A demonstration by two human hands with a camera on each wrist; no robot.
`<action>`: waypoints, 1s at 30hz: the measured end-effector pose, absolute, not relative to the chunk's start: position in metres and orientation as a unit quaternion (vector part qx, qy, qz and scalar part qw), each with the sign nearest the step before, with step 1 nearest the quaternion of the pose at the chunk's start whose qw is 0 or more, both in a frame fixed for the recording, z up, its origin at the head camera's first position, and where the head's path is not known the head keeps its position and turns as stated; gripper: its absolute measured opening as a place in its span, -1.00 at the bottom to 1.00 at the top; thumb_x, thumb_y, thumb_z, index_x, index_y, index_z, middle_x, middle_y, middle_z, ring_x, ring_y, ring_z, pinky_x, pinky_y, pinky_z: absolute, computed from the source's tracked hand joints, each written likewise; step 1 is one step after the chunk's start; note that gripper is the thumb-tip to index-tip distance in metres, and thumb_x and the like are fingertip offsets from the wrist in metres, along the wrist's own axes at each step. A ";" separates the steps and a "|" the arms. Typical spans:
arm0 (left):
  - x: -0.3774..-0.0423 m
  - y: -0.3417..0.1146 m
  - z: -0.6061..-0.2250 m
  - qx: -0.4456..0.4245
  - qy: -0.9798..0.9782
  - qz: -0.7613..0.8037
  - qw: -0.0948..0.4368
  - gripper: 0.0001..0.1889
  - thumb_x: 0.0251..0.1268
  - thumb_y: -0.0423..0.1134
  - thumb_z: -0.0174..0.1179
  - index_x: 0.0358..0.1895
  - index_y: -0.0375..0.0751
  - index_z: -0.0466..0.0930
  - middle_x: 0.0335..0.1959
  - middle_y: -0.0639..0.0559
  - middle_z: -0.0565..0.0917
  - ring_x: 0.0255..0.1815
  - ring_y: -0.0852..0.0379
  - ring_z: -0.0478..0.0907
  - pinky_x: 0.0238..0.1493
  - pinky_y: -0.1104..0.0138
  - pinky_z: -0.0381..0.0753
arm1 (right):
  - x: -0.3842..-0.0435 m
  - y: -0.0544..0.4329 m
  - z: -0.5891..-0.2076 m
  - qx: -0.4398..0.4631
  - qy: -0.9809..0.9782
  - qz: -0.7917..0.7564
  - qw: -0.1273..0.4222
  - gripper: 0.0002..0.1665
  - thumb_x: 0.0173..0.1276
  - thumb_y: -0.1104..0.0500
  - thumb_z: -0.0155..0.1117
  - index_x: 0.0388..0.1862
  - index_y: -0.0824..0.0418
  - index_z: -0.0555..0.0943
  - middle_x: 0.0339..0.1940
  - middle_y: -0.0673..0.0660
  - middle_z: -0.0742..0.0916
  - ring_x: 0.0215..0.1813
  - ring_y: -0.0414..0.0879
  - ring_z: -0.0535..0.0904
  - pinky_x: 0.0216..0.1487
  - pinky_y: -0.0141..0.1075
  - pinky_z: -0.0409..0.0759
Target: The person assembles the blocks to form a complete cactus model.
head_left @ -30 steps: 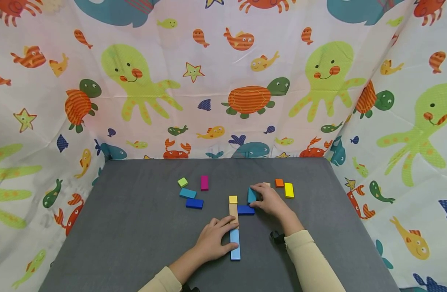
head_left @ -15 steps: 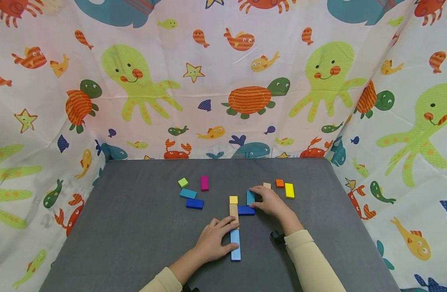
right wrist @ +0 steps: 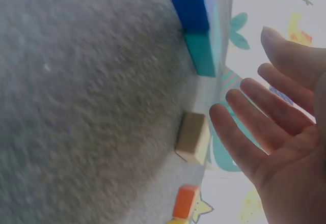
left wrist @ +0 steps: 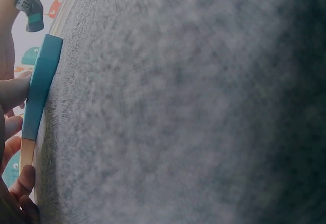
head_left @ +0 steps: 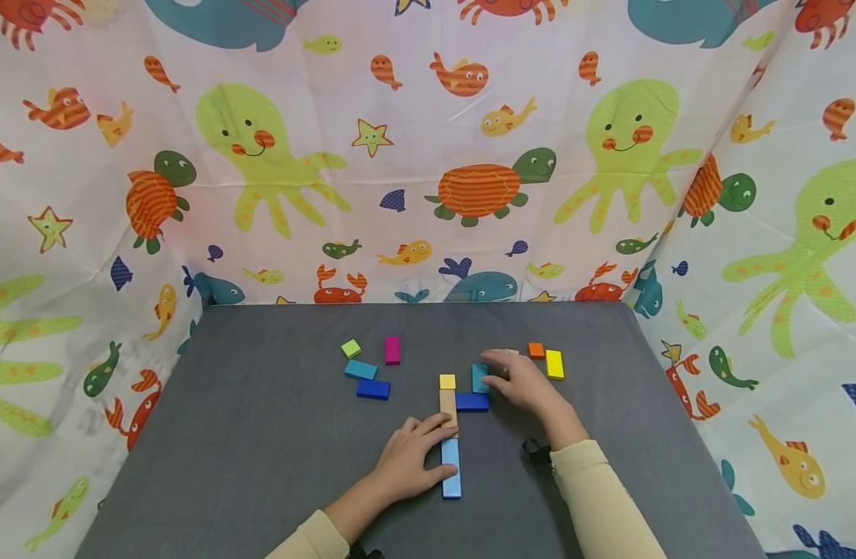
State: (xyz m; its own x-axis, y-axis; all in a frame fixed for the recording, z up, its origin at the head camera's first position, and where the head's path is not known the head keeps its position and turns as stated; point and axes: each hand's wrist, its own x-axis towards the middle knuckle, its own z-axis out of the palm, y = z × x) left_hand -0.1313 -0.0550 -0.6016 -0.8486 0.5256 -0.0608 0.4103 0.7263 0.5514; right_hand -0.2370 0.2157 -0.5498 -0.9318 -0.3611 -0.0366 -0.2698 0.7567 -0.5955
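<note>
My left hand (head_left: 415, 458) rests on a column of blocks, its thumb on the light blue block (head_left: 451, 483) and fingertips on the plain wooden block (head_left: 447, 401). A small yellow block (head_left: 447, 381) tops that column. Jutting right from the wooden block is a dark blue block (head_left: 472, 402), and a teal block (head_left: 478, 379) stands against its far side at the right end. My right hand (head_left: 522, 380) hovers just right of the teal block, and the right wrist view shows its fingers spread with nothing held. The left wrist view shows the thumb against the light blue block (left wrist: 43, 81).
Farther right lie a small wooden block (right wrist: 192, 135), an orange block (head_left: 536, 351) and a bright yellow block (head_left: 554, 365). On the left are green (head_left: 350, 349), magenta (head_left: 392, 350), teal (head_left: 360, 369) and blue (head_left: 374, 389) blocks. A patterned curtain (head_left: 400, 101) surrounds the grey table (head_left: 260, 466).
The teal block, tilted at first, has straightened and shifted slightly left against the dark blue block. My right hand has let go of it and drawn back right. The left hand stays put.
</note>
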 end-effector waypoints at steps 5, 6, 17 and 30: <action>-0.131 -0.055 -0.601 0.250 0.924 0.268 0.110 -0.33 0.41 0.29 0.30 0.54 0.33 0.47 0.63 0.31 0.33 0.12 0.14 0.35 0.04 0.15 0.49 | -0.239 0.224 -0.546 -0.154 0.932 -0.326 0.048 -0.36 0.45 0.18 0.47 0.46 0.29 0.56 0.44 0.31 0.63 0.41 0.29 0.58 0.41 0.21 0.51; -0.131 -0.055 -0.601 0.248 0.924 0.268 0.112 -0.33 0.41 0.30 0.30 0.54 0.34 0.47 0.63 0.31 0.33 0.12 0.14 0.35 0.04 0.15 0.49 | -0.240 0.225 -0.546 -0.150 0.932 -0.328 0.046 -0.34 0.44 0.19 0.49 0.47 0.29 0.56 0.44 0.31 0.62 0.43 0.29 0.55 0.43 0.22 0.50; -0.133 -0.055 -0.604 0.252 0.924 0.265 0.109 -0.33 0.40 0.32 0.28 0.54 0.37 0.46 0.63 0.34 0.32 0.12 0.17 0.35 0.05 0.19 0.49 | -0.246 0.246 -0.556 -0.134 0.931 -0.336 0.047 -0.27 0.36 0.24 0.55 0.47 0.33 0.53 0.42 0.38 0.62 0.33 0.31 0.58 0.35 0.25 0.54; -0.133 -0.056 -0.604 0.252 0.923 0.267 0.114 -0.32 0.40 0.32 0.29 0.55 0.37 0.44 0.64 0.35 0.30 0.12 0.18 0.34 0.04 0.20 0.47 | -0.257 0.247 -0.561 -0.107 0.941 -0.311 0.085 -0.12 0.26 0.37 0.58 0.53 0.41 0.44 0.53 0.46 0.48 0.43 0.39 0.51 0.36 0.20 0.56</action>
State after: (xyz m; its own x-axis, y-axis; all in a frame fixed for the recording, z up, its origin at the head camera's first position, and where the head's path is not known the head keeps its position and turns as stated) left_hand -0.1331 -0.0563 -0.6042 -0.8471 0.5261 -0.0756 0.4047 0.7306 0.5500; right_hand -0.2568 0.2472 -0.5609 -0.9628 -0.2538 -0.0925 -0.1486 0.7835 -0.6034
